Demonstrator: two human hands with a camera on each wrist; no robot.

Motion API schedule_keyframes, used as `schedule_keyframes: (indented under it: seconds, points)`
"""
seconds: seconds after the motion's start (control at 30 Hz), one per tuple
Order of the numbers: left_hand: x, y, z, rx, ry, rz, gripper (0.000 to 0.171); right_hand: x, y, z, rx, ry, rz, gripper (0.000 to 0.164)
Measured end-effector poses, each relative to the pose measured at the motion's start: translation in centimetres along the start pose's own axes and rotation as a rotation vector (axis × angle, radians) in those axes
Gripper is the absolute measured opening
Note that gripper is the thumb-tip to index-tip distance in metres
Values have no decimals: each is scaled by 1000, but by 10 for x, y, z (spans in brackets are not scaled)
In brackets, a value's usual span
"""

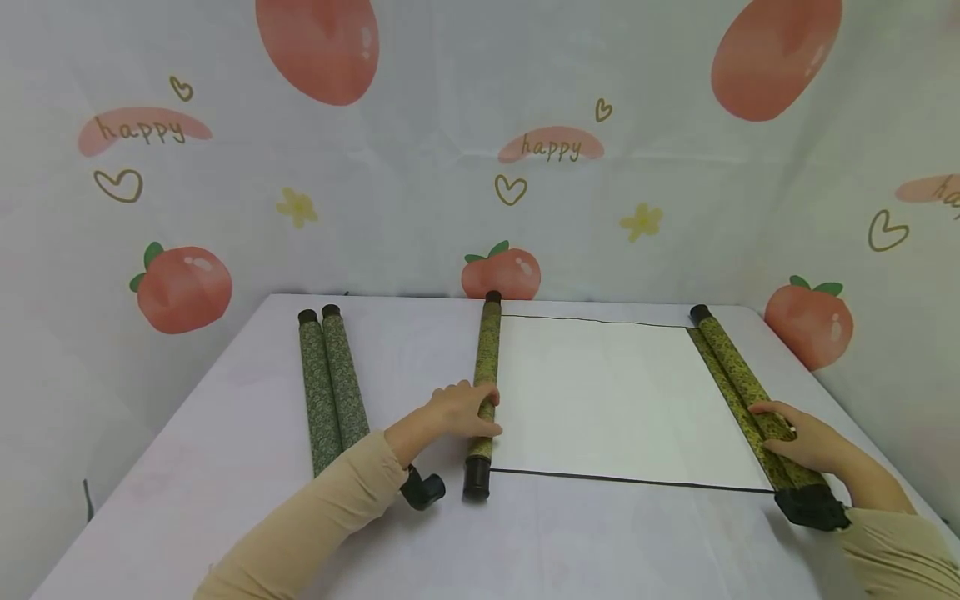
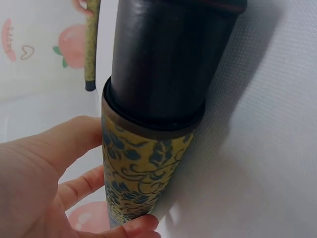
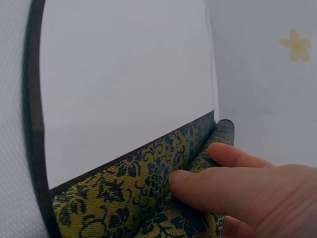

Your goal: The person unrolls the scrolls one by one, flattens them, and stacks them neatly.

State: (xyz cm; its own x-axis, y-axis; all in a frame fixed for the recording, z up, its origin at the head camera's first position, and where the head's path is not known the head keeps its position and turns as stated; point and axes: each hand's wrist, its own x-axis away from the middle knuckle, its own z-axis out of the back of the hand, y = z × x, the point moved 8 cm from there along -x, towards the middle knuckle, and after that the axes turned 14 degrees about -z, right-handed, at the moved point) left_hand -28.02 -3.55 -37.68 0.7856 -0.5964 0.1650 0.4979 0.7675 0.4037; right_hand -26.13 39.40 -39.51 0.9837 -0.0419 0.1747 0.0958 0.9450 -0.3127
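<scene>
A scroll lies partly unrolled on the table, its blank white paper [image 1: 592, 400] between two rolls of yellow brocade with dark floral patterns. My left hand [image 1: 459, 410] grips the left roll [image 1: 487, 350] toward its near end, thumb and fingers around it. In the left wrist view the roll's black end knob [image 2: 171, 59] sticks out beyond the brocade [image 2: 143, 173]. On the right, my right hand [image 1: 813, 442] holds the other roll [image 1: 731, 354] near its front end. The right wrist view shows the thumb [image 3: 198, 186] on that roll, beside a flat brocade strip [image 3: 114, 191].
Two green-patterned rolled scrolls [image 1: 318, 392] with black ends lie side by side at the left, partly hidden by my left forearm. A black end knob [image 1: 423, 490] shows beside the left sleeve. Behind the white table [image 1: 187, 483] hangs a cloth printed with peaches [image 1: 183, 287].
</scene>
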Motion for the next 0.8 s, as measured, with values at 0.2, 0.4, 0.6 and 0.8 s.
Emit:
schedule_keyframes:
  seconds: [0.2, 0.4, 0.6, 0.8]
  points:
    - [1, -5, 2, -30, 19, 4, 31, -1, 1, -1, -2, -8, -2, 51]
    - [2, -9, 4, -24, 32, 12, 29, -2, 2, -1, -4, -11, -3, 51]
    - [5, -9, 3, 11, 8, 9, 35, -1, 1, -2, -17, -15, 5, 51]
    - [7, -9, 2, 18, -21, 5, 33, 0, 0, -1, -19, -16, 6, 51]
